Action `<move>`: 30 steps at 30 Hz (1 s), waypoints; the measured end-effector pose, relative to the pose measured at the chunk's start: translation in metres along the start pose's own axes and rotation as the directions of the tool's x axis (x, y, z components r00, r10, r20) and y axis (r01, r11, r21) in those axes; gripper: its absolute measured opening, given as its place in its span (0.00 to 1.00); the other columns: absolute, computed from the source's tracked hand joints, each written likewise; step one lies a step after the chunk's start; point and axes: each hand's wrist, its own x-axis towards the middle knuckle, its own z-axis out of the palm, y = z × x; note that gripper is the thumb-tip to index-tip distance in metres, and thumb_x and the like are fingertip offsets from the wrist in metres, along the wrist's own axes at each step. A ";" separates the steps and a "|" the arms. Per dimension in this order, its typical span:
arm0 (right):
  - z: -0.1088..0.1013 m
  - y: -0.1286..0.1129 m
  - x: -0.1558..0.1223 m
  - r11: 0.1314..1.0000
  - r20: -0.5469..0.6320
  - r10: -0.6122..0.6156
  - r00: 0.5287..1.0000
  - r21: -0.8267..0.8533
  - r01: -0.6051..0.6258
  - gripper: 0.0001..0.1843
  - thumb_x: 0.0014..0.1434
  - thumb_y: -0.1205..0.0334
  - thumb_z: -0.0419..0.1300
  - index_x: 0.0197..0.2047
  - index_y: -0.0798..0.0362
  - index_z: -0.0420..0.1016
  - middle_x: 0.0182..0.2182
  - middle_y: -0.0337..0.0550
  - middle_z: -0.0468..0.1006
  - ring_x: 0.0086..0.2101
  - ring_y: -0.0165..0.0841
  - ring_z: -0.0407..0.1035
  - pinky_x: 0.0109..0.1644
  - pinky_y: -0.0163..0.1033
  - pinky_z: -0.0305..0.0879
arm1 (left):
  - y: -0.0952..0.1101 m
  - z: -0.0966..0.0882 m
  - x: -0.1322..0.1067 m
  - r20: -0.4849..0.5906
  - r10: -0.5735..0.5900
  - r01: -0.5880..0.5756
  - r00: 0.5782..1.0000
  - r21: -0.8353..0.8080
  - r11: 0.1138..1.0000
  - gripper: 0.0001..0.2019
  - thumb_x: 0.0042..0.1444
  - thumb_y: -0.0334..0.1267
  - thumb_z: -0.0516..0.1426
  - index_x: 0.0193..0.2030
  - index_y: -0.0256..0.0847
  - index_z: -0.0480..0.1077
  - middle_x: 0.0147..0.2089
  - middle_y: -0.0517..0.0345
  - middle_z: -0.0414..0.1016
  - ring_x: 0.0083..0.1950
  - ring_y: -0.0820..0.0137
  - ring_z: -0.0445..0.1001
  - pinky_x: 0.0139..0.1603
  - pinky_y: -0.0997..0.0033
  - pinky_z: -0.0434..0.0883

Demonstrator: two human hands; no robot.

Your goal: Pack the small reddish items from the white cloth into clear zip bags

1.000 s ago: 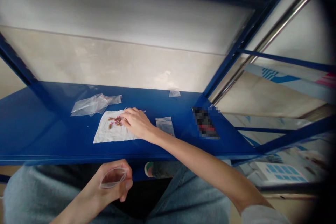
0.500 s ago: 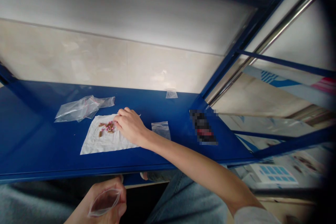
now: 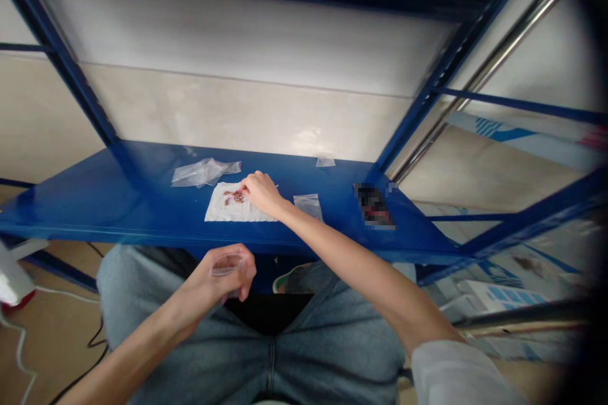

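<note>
My left hand [image 3: 241, 281] is over my lap in front of the shelf edge, fingers curled around a small clear plastic bag [image 3: 228, 264] whose mouth gapes upward. On the blue shelf, my right hand [image 3: 263, 192] rests at the right side of a white tissue [image 3: 216, 212]. Its fingertips are drawn together at a small pile of brown and pink capsule-like pieces [image 3: 234, 197]. Whether a piece is between those fingers is hidden. Right of that hand lies a flat clear zip bag [image 3: 308, 205], partly covered by my forearm.
More clear bags [image 3: 202, 173] overlap behind the tissue. A tiny bag [image 3: 325, 162] is at the shelf's back edge. A dark, pixelated flat object [image 3: 375, 205] lies to the right. Blue posts [image 3: 78, 76] frame the blue shelf [image 3: 156, 215]. A white cable [image 3: 21, 342] trails on the floor.
The view has widened and shifted, so the lap and both shelf ends show. My left hand appears higher, still holding the bag. My right hand stays at the pile.
</note>
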 end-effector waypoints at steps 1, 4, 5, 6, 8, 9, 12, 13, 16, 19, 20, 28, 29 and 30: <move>-0.003 -0.005 -0.002 0.999 0.000 0.014 1.000 -0.034 -0.013 0.10 0.63 0.69 0.59 0.40 0.55 0.83 0.40 0.52 0.82 0.45 0.39 0.72 0.48 0.39 0.60 | 0.000 -0.001 -0.004 -0.011 0.028 -0.028 1.000 -0.005 1.000 0.17 0.57 0.53 0.60 0.32 0.40 0.66 0.25 0.59 0.69 0.26 0.73 0.65 0.24 0.76 0.55; -0.011 -0.021 -0.009 0.994 -0.008 0.055 0.998 -0.093 -0.055 0.10 0.62 0.69 0.59 0.40 0.57 0.83 0.39 0.56 0.82 0.44 0.41 0.74 0.47 0.38 0.61 | -0.004 -0.007 -0.016 -0.075 0.093 -0.093 0.993 -0.007 0.996 0.18 0.56 0.54 0.60 0.33 0.39 0.66 0.25 0.59 0.70 0.25 0.73 0.66 0.22 0.77 0.54; -0.013 -0.026 -0.011 0.993 -0.011 0.068 0.998 -0.095 -0.069 0.10 0.63 0.69 0.58 0.40 0.58 0.83 0.40 0.57 0.82 0.44 0.42 0.74 0.47 0.39 0.62 | -0.006 -0.010 -0.019 -0.092 0.107 -0.107 0.990 0.004 0.994 0.18 0.55 0.54 0.61 0.33 0.39 0.67 0.25 0.59 0.70 0.25 0.74 0.67 0.22 0.78 0.55; -0.015 -0.031 -0.013 0.992 -0.012 0.080 0.997 -0.099 -0.081 0.11 0.63 0.69 0.58 0.40 0.58 0.83 0.40 0.59 0.82 0.45 0.43 0.74 0.48 0.39 0.62 | -0.008 -0.015 -0.021 -0.107 0.116 -0.115 0.987 0.015 0.993 0.18 0.55 0.53 0.62 0.33 0.39 0.67 0.25 0.59 0.70 0.25 0.74 0.67 0.21 0.78 0.56; -0.017 -0.037 -0.013 0.989 -0.010 0.098 0.995 -0.108 -0.099 0.12 0.63 0.70 0.57 0.41 0.60 0.83 0.42 0.61 0.81 0.47 0.44 0.74 0.49 0.39 0.62 | -0.012 -0.024 -0.024 -0.142 0.125 -0.123 0.982 0.025 0.992 0.19 0.53 0.54 0.62 0.33 0.38 0.67 0.25 0.59 0.71 0.24 0.74 0.68 0.20 0.79 0.55; -0.017 -0.038 -0.012 0.988 -0.005 0.105 0.994 -0.112 -0.105 0.12 0.63 0.71 0.56 0.41 0.60 0.83 0.42 0.62 0.81 0.47 0.44 0.74 0.50 0.39 0.62 | -0.013 -0.029 -0.024 -0.162 0.130 -0.127 0.978 0.025 0.992 0.19 0.53 0.54 0.62 0.34 0.38 0.67 0.25 0.59 0.71 0.24 0.74 0.68 0.20 0.79 0.55; -0.015 -0.035 -0.004 0.986 0.016 0.118 0.993 -0.117 -0.116 0.12 0.63 0.72 0.56 0.41 0.62 0.82 0.41 0.64 0.81 0.45 0.44 0.75 0.48 0.38 0.62 | -0.015 -0.040 -0.020 -0.210 0.148 -0.145 0.966 0.028 0.989 0.19 0.53 0.54 0.62 0.35 0.38 0.68 0.25 0.59 0.71 0.24 0.74 0.68 0.19 0.79 0.55; -0.014 -0.031 0.000 0.986 0.024 0.120 0.993 -0.116 -0.116 0.12 0.63 0.72 0.56 0.41 0.62 0.82 0.41 0.64 0.81 0.44 0.43 0.75 0.47 0.38 0.62 | -0.015 -0.042 -0.018 -0.217 0.153 -0.149 0.964 0.035 0.988 0.20 0.53 0.55 0.62 0.36 0.38 0.68 0.24 0.59 0.71 0.24 0.74 0.68 0.19 0.79 0.55; -0.009 -0.020 0.007 0.989 0.045 0.114 0.993 -0.098 -0.109 0.12 0.62 0.71 0.56 0.42 0.60 0.82 0.42 0.61 0.82 0.44 0.41 0.75 0.46 0.37 0.62 | -0.014 -0.041 -0.014 -0.201 0.149 -0.140 0.968 0.060 0.988 0.20 0.53 0.55 0.62 0.35 0.38 0.68 0.24 0.59 0.71 0.23 0.75 0.67 0.18 0.79 0.53; -0.005 -0.012 0.010 0.993 0.058 0.103 0.993 -0.071 -0.098 0.11 0.61 0.70 0.58 0.42 0.58 0.83 0.42 0.57 0.82 0.43 0.39 0.75 0.45 0.35 0.61 | -0.014 -0.033 -0.014 -0.156 0.130 -0.122 0.979 0.059 0.991 0.19 0.53 0.54 0.63 0.34 0.38 0.67 0.23 0.59 0.71 0.23 0.75 0.67 0.20 0.79 0.55; -0.004 -0.011 0.010 0.993 0.061 0.101 0.993 -0.063 -0.097 0.11 0.61 0.70 0.58 0.41 0.58 0.83 0.42 0.56 0.82 0.43 0.39 0.75 0.44 0.35 0.61 | -0.015 -0.030 -0.015 -0.142 0.126 -0.118 0.982 0.059 0.991 0.19 0.53 0.53 0.63 0.34 0.38 0.67 0.23 0.59 0.71 0.23 0.75 0.67 0.20 0.79 0.55; -0.001 -0.013 0.003 0.995 0.042 0.095 0.995 -0.046 -0.093 0.13 0.62 0.70 0.56 0.41 0.57 0.82 0.40 0.53 0.82 0.40 0.36 0.73 0.42 0.34 0.58 | -0.022 -0.022 -0.017 -0.133 0.096 -0.118 0.986 -0.163 0.980 0.16 0.54 0.50 0.63 0.35 0.40 0.66 0.25 0.61 0.69 0.24 0.74 0.69 0.18 0.79 0.53; -0.001 -0.013 0.003 0.995 0.039 0.091 0.995 -0.044 -0.089 0.13 0.62 0.70 0.55 0.42 0.57 0.82 0.41 0.53 0.82 0.40 0.36 0.73 0.42 0.35 0.58 | -0.023 -0.022 -0.016 -0.132 0.091 -0.119 0.987 -0.223 0.967 0.15 0.54 0.49 0.63 0.35 0.40 0.65 0.25 0.61 0.68 0.24 0.74 0.69 0.18 0.79 0.55; 0.000 -0.012 0.003 0.996 0.039 0.086 0.996 -0.041 -0.084 0.13 0.62 0.70 0.55 0.42 0.57 0.82 0.41 0.53 0.82 0.40 0.36 0.73 0.42 0.35 0.58 | -0.024 -0.023 -0.014 -0.131 0.086 -0.119 0.988 -0.276 0.954 0.15 0.55 0.48 0.63 0.34 0.40 0.65 0.26 0.62 0.67 0.25 0.74 0.69 0.20 0.79 0.58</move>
